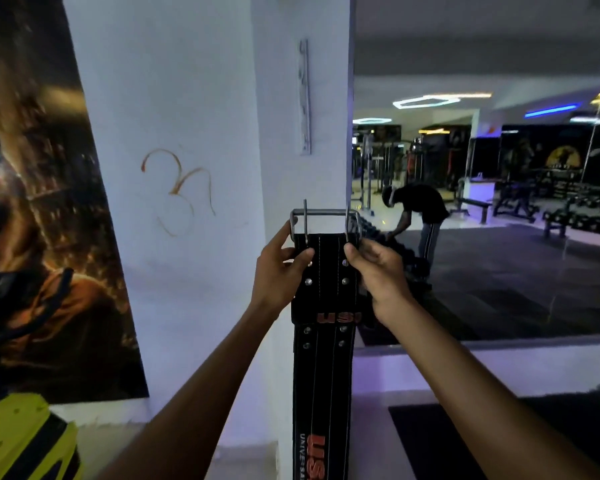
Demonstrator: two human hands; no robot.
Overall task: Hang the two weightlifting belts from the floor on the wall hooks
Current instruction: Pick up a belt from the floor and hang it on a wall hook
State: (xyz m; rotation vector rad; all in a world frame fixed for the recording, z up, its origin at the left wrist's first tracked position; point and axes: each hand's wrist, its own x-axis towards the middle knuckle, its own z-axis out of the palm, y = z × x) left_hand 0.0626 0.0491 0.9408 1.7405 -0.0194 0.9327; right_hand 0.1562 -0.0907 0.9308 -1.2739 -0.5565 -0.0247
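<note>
A black weightlifting belt [323,358] is held upright by its buckle [324,223], pinched closed between left hand [279,268] and right hand [378,271], its length hanging straight down, directly below the hook rack [304,98] on the white pillar [291,168].

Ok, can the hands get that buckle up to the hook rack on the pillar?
Probably yes: both hands hold the belt directly below the hook rack, bare wall between.
</note>
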